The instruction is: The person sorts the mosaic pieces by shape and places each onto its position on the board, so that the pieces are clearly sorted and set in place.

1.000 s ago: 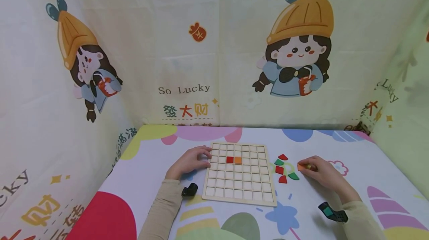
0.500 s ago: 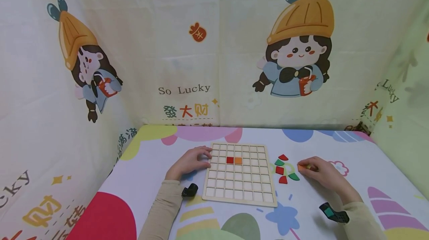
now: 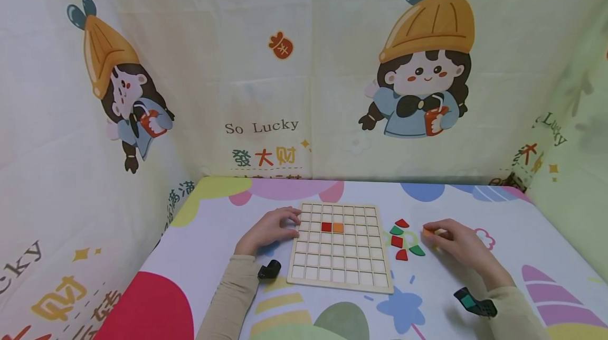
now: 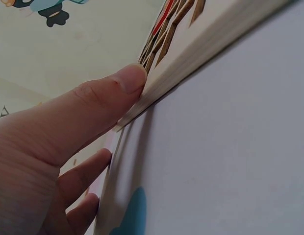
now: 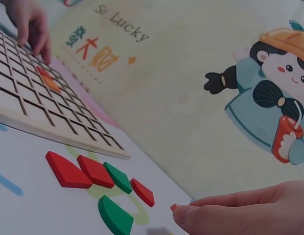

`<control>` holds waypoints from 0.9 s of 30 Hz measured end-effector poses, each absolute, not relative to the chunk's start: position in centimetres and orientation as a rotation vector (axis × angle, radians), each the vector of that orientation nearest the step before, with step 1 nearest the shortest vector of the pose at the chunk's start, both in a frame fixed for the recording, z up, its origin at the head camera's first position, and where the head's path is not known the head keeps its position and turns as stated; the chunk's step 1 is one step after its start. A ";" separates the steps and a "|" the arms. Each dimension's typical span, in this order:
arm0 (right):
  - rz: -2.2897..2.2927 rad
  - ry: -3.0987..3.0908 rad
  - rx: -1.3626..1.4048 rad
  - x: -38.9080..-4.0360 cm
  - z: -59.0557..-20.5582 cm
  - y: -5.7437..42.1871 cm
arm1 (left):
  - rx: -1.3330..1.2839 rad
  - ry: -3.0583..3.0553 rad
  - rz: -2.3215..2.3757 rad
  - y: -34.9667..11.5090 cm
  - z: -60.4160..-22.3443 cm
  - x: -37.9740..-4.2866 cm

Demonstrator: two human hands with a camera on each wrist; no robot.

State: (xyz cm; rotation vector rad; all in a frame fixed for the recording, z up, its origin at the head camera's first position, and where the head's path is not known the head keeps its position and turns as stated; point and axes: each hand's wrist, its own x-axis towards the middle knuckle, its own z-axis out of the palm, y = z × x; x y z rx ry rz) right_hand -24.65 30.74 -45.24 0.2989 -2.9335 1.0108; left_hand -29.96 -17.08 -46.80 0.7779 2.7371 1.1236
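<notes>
The sleeved left arm [image 3: 233, 292] and right arm [image 3: 515, 311] slant forward and inward. The left hand [image 3: 268, 228] has its left thumb [image 4: 93, 105] almost straight, spread apart from its gently bent fingers [image 4: 86, 175]. The right hand [image 3: 459, 242], well apart from the left, pinches with right thumb [image 5: 193, 216] and forefinger [image 5: 240, 197] at their tips.

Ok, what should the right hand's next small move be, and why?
I'd likely carry the orange piece left over the board: the right hand pinches it out to the board's right, bare squares surround the red tile and orange tile, and the left hand touches the board, perhaps steadying it.
</notes>
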 end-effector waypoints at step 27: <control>0.997 -2.875 0.379 -24.4 -43.9 29.4 | 0.797 2.733 1.124 -17.0 -46.5 -29.8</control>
